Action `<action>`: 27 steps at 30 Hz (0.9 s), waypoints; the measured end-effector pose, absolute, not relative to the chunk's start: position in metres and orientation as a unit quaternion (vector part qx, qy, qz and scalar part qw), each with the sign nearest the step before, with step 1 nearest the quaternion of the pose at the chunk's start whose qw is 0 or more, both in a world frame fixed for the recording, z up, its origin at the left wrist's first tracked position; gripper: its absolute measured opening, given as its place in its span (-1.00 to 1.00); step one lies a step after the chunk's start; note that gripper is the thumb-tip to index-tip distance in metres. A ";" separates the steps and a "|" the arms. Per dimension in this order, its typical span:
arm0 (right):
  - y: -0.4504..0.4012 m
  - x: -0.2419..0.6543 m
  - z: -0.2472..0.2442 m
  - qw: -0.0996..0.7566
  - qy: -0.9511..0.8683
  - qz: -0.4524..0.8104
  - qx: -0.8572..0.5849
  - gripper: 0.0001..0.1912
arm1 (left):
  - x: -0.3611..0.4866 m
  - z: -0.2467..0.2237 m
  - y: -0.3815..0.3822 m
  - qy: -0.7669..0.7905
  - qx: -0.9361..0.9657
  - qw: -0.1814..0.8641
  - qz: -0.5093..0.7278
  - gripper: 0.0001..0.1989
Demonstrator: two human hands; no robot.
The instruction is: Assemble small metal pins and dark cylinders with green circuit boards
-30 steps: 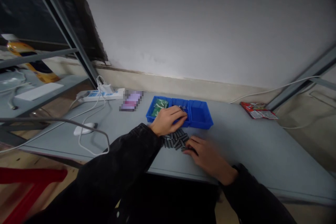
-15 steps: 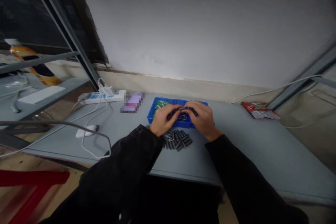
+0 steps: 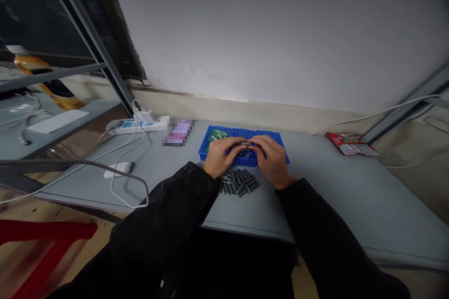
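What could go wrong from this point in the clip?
The small dark cylinder pinched between the left hand and right hand could slip and fall into the wrong compartment of the blue plastic tray. The loose pile of cylinders lies just below the wrists on the grey table, so a careless move could scatter them.

Seems small assembly workshop, not home. Grey workbench (image 3: 333, 196) runs under fingers (image 3: 231, 145). Blue compartment tray (image 3: 220, 128) sits directly below fingers; loose dark metal pins (image 3: 239, 183) lie just nearer than fingertips. Power strip (image 3: 138, 124) stands on bench, well left of fingers. Steel shelf rack (image 3: 101, 65) stands further left; bare plaster wall (image 3: 280, 32) rises beyond fingers.
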State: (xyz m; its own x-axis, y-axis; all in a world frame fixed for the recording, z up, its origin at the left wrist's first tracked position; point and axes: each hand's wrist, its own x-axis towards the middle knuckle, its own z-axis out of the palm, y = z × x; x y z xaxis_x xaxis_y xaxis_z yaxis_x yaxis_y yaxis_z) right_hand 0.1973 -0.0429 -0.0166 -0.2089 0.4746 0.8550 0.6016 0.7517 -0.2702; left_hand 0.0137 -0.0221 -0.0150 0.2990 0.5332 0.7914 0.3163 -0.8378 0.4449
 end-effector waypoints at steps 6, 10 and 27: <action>-0.044 0.195 -0.021 0.511 -0.775 -0.018 -0.372 -0.81 | 0.015 -0.017 -0.023 0.258 0.783 0.121 0.553 -0.86; -0.045 0.194 -0.022 0.500 -0.772 -0.012 -0.393 -0.77 | 0.015 -0.018 -0.024 0.252 0.786 0.125 0.550 -0.84; -0.039 0.201 -0.025 0.488 -0.782 0.002 -0.387 -0.85 | 0.015 -0.017 -0.022 0.279 0.784 0.121 0.541 -0.84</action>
State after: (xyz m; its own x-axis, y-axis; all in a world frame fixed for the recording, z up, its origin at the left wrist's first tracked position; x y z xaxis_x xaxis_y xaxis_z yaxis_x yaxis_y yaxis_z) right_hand 0.2008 -0.0395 -0.0253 -0.2246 0.6074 0.7619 0.6033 0.7007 -0.3808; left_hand 0.0148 -0.0223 -0.0170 0.2597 0.5682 0.7809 0.3056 -0.8154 0.4917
